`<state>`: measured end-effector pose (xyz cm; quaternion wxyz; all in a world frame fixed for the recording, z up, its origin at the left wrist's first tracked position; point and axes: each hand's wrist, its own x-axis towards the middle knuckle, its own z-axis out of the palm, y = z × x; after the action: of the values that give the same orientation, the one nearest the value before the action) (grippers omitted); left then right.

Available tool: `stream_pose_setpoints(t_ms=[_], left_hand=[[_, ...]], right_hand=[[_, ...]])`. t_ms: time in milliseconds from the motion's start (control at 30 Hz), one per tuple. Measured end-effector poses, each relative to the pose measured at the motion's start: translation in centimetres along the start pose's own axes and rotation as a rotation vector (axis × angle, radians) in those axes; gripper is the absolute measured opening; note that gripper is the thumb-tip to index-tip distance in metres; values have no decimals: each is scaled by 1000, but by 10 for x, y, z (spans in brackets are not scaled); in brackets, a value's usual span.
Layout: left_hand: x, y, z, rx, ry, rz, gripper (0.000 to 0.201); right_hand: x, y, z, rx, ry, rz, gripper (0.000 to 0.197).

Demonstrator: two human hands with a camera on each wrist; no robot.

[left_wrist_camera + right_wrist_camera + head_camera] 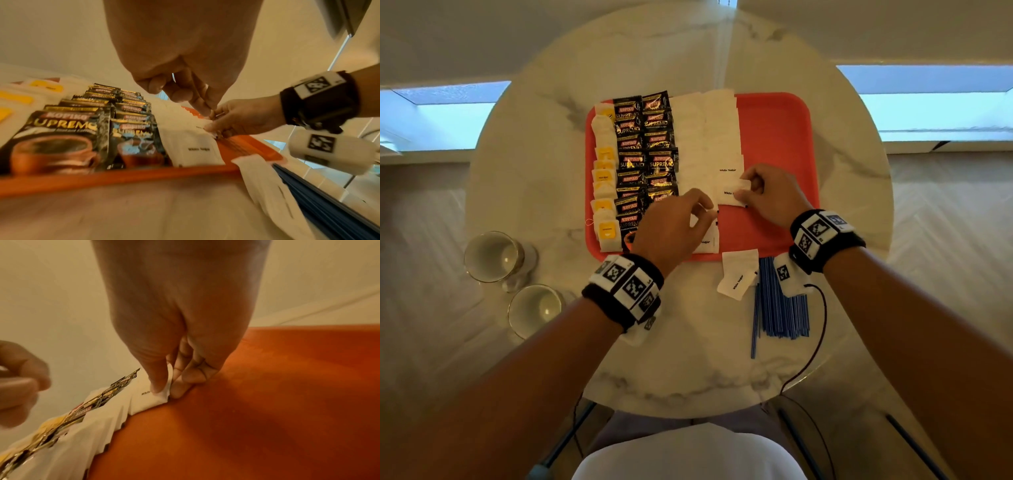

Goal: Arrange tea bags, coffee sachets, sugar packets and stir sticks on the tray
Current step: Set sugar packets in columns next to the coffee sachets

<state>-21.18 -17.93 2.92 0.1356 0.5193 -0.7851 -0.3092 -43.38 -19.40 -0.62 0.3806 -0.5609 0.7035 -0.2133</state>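
A red tray [777, 137] lies at the centre of the round marble desk [534, 178] in the head view. Down its left edge runs a column of tea bags [604, 178] with yellow tags; next to them, toward the middle of the frame, stand two overlapping columns of black Kopiko Supremo coffee sachets [645, 150], and right of those two columns of white sugar packets [707, 137]. The right part of the tray is bare red.

The right hand [767, 195], just right of centre, pinches the right edge of a white sugar packet [732, 195] at the lower end of the right-hand sugar column; the right wrist view shows the thumb on top of the packet's corner and a fingertip beneath it, the other fingers curled against the tray floor. The left hand [674, 226], just left of it over the lower end of the sugar and coffee columns, has its fingers bent with the tips drawn together near a sugar packet; whether it grips anything I cannot tell.

Below the tray's near edge, on the desk, lies one loose sugar packet [738, 275], tilted, and just to its right a bundle of blue stir sticks [782, 308], partly under the right wrist band. Two empty cups [496, 257] stand at the lower left of the desk.
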Motion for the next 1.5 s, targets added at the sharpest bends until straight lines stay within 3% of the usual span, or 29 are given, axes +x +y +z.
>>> stream_pose_setpoints(t_ms=[200, 433, 667, 833, 900, 1067, 1167, 1300, 1500], left_hand=[[-48, -3, 23, 47, -112, 36, 18], [-77, 4, 49, 19, -261, -104, 25], [-80, 10, 54, -114, -265, -99, 12], [-79, 11, 38, -107, -230, 19, 11], [-76, 15, 30, -100, -221, 65, 13], [-66, 22, 23, -88, -164, 143, 12], [-64, 18, 31, -43, -181, 41, 21], [-69, 18, 49, 42, -214, -100, 25], [-70, 24, 61, 3, -188, -203, 16]], right_hand=[[0, -2, 7, 37, 62, 25, 27], [-31, -8, -8, 3, 146, -23, 15], [-92, 6, -12, -4, 13, -113, 14], [-125, 13, -3, -50, -121, -146, 46], [-133, 12, 0, -74, -192, -164, 50], [-136, 8, 4, -95, -149, -260, 3], [-133, 18, 3, -92, -67, -209, 14], [-136, 26, 0, -85, -12, -118, 14], [-139, 30, -2, -64, 59, -61, 9]])
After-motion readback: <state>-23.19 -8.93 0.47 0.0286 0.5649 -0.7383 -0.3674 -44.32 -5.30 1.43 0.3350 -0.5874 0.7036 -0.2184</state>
